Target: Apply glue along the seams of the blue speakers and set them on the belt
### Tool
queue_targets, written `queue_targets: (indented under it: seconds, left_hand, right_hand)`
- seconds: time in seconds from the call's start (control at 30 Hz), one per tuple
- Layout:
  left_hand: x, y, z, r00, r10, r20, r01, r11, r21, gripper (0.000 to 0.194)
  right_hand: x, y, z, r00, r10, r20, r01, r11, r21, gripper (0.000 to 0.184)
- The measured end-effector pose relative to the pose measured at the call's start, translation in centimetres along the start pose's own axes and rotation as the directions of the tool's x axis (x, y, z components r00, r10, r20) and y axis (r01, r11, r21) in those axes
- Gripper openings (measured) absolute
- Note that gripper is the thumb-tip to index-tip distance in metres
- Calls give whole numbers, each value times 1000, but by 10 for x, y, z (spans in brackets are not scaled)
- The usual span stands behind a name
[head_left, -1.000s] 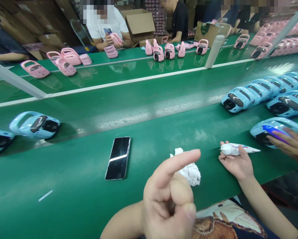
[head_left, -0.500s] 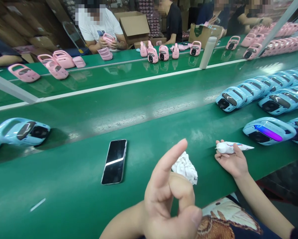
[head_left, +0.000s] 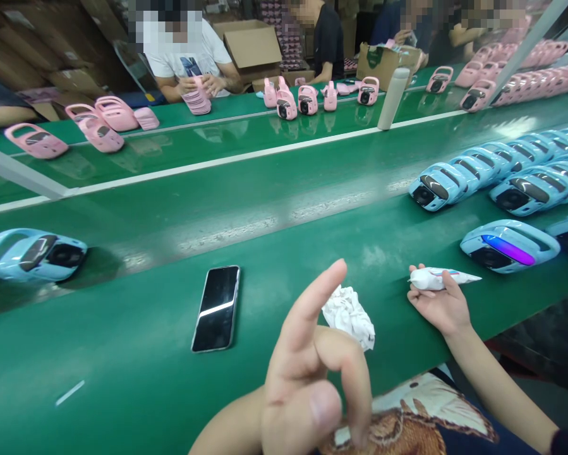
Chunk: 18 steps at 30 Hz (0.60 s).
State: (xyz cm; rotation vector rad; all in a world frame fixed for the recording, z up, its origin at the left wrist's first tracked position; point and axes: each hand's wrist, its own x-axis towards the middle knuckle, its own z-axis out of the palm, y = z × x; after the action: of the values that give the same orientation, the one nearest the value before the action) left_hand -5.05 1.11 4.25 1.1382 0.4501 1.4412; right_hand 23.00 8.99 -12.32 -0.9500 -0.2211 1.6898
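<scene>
My left hand [head_left: 296, 373] is raised in front of me at the lower middle, large in view. One finger stretches upward, another curls down, and the thumb bends in front; nothing is held. Behind its fingers, a crumpled white cloth or tissue [head_left: 352, 317] lies on the green table [head_left: 136, 379]. At the right, my right hand [head_left: 442, 311] rests palm up near the table edge, its fingers around a white squeeze tube [head_left: 428, 279] whose narrow end points right. Beyond the tube stands a light blue handled speaker [head_left: 477, 243] with a glowing blue-purple strip.
A black-screened phone [head_left: 216, 309] lies left of my left hand. More blue speakers [head_left: 438, 186] stand in rows at the right, others [head_left: 56, 253] at far left. Across the bench are pink speakers [head_left: 307, 100], a pale bottle [head_left: 393, 98], and people at work [head_left: 189, 57].
In my left hand the thumb has moved away from the curled finger, which now hangs lower. The right hand still holds the tube. A hand at the right edge has left view.
</scene>
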Motion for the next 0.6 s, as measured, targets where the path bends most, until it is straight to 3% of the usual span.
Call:
queue_targets:
  seconds: [0.2, 0.4, 0.6]
  left_hand:
    - [5, 4, -4, 997, -74, 30, 78, 976, -203, 54]
    - [7, 9, -7, 989, -146, 18, 146, 954, -263, 48]
    - [7, 13, -6, 975, -221, 18, 203, 854, -479, 56]
  right_hand:
    - [0, 0, 1, 1000, 10, -13, -10, 1000, 18, 43]
    - [0, -1, 1, 1000, 17, -12, -17, 999, 44, 45]
    - [0, -1, 0, 1000, 19, 10, -20, 999, 51, 41]
